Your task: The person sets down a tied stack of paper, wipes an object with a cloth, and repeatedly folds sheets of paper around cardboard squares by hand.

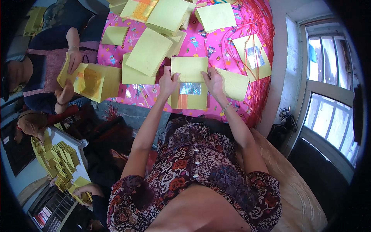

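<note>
Left hand (168,82) and right hand (213,82) observed grasping opposite side edges of a yellow sheet (189,69), its long axis crosswise between the fingers, neither hand nearer; a silver-patched paper (190,89) lies just bodyward of the fingertips

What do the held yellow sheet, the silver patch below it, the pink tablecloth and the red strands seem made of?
Yellow sheet: likely paper, matte; thin, with an even, dull surface.
Silver patch: probably foil, shiny; it reflects bright and dark mottling.
Pink tablecloth: perhaps plastic or coated cloth, glossy; pale glare shows on its print.
Red strands: possibly plastic string, slightly shiny; thin and loose, but fibre remains possible.
</note>
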`<action>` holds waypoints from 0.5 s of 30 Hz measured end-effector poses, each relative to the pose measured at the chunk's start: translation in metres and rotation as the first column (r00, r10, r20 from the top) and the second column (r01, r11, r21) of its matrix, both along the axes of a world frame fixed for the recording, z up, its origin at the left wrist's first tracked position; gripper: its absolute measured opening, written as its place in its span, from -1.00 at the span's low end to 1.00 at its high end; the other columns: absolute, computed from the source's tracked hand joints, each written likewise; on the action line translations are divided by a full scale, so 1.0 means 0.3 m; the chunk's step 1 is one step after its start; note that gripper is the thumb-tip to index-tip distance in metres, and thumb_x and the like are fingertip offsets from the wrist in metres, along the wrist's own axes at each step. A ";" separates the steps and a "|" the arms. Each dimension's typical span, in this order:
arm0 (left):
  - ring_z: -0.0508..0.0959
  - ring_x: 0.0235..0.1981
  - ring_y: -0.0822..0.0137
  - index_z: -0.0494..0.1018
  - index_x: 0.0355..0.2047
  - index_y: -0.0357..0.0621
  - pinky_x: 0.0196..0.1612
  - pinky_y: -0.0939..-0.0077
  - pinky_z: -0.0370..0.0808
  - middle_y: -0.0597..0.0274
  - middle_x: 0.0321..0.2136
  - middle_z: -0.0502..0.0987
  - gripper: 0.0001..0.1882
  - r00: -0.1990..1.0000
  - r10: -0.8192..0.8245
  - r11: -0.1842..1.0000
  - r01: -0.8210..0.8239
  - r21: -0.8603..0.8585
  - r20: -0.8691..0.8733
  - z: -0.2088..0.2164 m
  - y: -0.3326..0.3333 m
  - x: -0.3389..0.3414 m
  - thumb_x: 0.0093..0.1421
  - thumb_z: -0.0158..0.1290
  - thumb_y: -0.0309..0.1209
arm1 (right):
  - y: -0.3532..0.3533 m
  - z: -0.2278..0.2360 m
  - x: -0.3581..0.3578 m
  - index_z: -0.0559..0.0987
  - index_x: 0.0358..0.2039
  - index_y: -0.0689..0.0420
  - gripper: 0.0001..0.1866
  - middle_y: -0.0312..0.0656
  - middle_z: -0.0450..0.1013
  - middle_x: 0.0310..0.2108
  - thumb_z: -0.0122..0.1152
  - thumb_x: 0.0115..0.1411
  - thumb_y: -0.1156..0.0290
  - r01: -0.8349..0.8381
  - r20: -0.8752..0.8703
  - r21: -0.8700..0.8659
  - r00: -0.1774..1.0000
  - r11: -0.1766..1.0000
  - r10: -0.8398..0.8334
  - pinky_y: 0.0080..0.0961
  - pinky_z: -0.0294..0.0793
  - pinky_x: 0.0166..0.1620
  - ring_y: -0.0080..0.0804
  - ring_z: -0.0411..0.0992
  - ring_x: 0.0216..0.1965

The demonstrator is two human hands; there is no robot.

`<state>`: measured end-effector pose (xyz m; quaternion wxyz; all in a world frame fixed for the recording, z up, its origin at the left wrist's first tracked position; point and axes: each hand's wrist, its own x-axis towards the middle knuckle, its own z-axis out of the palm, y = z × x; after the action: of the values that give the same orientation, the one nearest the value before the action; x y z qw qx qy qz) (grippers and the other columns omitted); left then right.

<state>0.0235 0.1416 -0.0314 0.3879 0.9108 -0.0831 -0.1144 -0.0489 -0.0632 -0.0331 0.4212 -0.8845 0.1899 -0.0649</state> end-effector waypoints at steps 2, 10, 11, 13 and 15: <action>0.55 -0.37 -0.13 0.16 -0.13 -0.21 -0.30 0.06 0.42 -0.11 -0.41 0.54 -0.58 1.000 -0.013 1.000 0.013 -0.001 -0.007 0.005 -0.004 0.000 0.14 0.07 -0.29 | -0.003 -0.004 0.002 0.36 -0.48 0.22 -0.73 -0.04 0.33 -0.56 0.23 0.11 0.32 -0.002 -0.005 -0.004 1.000 1.000 0.002 -0.18 0.34 -0.42 -0.10 0.36 -0.53; 0.55 -0.36 -0.14 0.14 -0.10 -0.20 -0.29 0.04 0.42 -0.12 -0.41 0.54 -0.56 1.000 0.004 1.000 -0.004 -0.016 -0.006 -0.001 -0.006 0.004 0.14 0.07 -0.30 | -0.006 0.000 0.015 0.39 -0.50 0.22 -0.71 -0.05 0.37 -0.61 0.26 0.07 0.29 0.006 -0.033 0.004 0.999 1.000 -0.006 -0.20 0.36 -0.40 -0.09 0.39 -0.51; 0.55 -0.36 -0.14 0.13 -0.09 -0.19 -0.30 0.04 0.42 -0.12 -0.40 0.54 -0.55 1.000 0.014 1.000 -0.014 -0.025 0.003 -0.004 -0.007 0.003 0.14 0.07 -0.30 | -0.005 0.000 0.017 0.39 -0.50 0.22 -0.71 -0.05 0.37 -0.61 0.26 0.07 0.29 0.005 -0.032 0.004 0.999 1.000 -0.005 -0.20 0.36 -0.40 -0.09 0.39 -0.51; 0.55 -0.36 -0.15 0.13 -0.07 -0.18 -0.29 0.03 0.42 -0.12 -0.41 0.54 -0.55 1.000 0.026 0.999 -0.026 -0.034 -0.005 -0.007 -0.007 0.004 0.14 0.07 -0.30 | -0.003 0.001 0.023 0.40 -0.52 0.23 -0.71 -0.04 0.38 -0.62 0.27 0.05 0.29 0.024 -0.070 0.012 0.997 1.000 -0.024 -0.20 0.37 -0.40 -0.08 0.40 -0.52; 0.54 -0.36 -0.15 0.12 -0.06 -0.16 -0.29 0.02 0.41 -0.13 -0.42 0.54 -0.54 0.999 0.033 0.998 -0.034 -0.043 -0.010 -0.002 -0.013 0.009 0.14 0.07 -0.31 | -0.008 -0.009 0.029 0.41 -0.52 0.24 -0.70 -0.03 0.39 -0.61 0.27 0.05 0.28 0.031 -0.082 0.021 0.996 0.999 -0.029 -0.21 0.38 -0.40 -0.08 0.41 -0.52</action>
<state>0.0262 0.1376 -0.0320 0.4099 0.9029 -0.0685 -0.1102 -0.0403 -0.0654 -0.0358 0.4218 -0.8787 0.2211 -0.0328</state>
